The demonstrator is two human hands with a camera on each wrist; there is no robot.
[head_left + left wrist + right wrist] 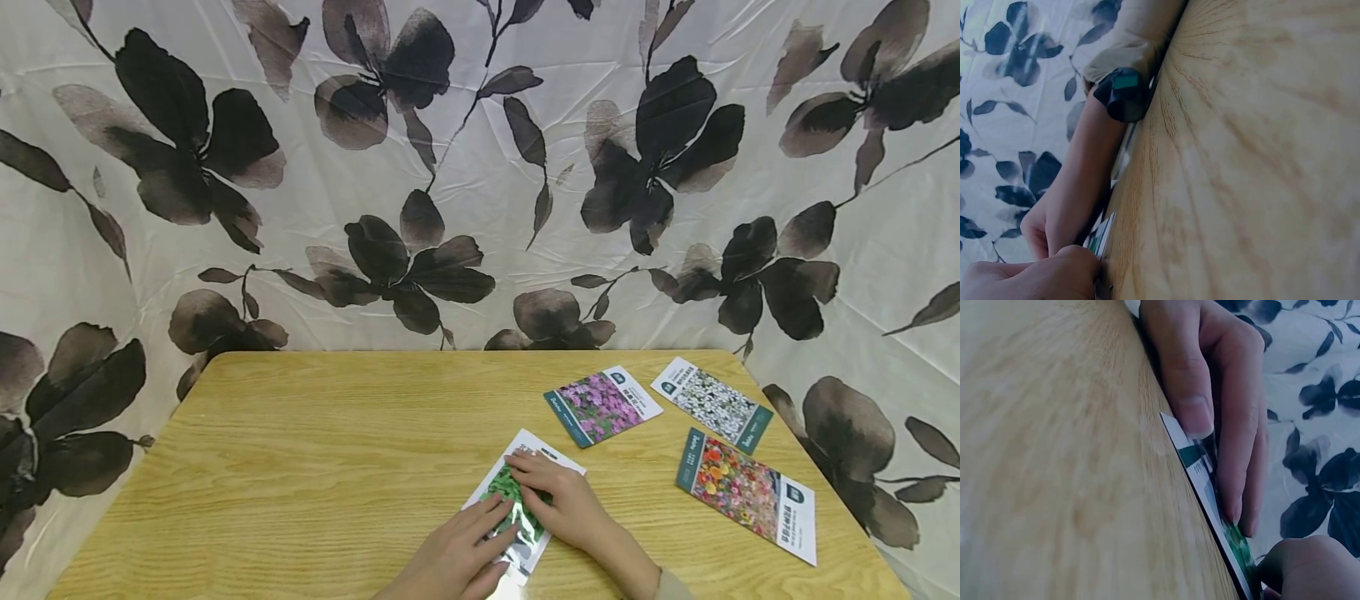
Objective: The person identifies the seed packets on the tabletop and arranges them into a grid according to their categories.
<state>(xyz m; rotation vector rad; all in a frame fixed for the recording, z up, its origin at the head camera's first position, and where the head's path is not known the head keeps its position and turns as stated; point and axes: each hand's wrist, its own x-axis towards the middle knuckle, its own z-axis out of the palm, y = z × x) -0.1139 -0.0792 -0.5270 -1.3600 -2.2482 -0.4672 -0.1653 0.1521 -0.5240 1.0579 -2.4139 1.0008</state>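
A seed packet [504,482] with a green leafy picture lies flat and slanted at the table's front middle. My left hand [461,550] rests on its lower left part with fingers extended. Across its upper right side lies my right hand [562,500], fingers also laid out on the surface. From the right wrist view, the thumb and fingers of the left hand [1229,400] touch the packet [1194,459], which is close to the tabletop. In the left wrist view the packet [1104,237] shows only as a thin strip beside the hands.
Three more seed packets lie to the right: one with purple flowers [603,407], one with white flowers [711,404] and one with mixed orange and red flowers [742,492]. Behind the wooden table [315,450] hangs a floral cloth [495,167].
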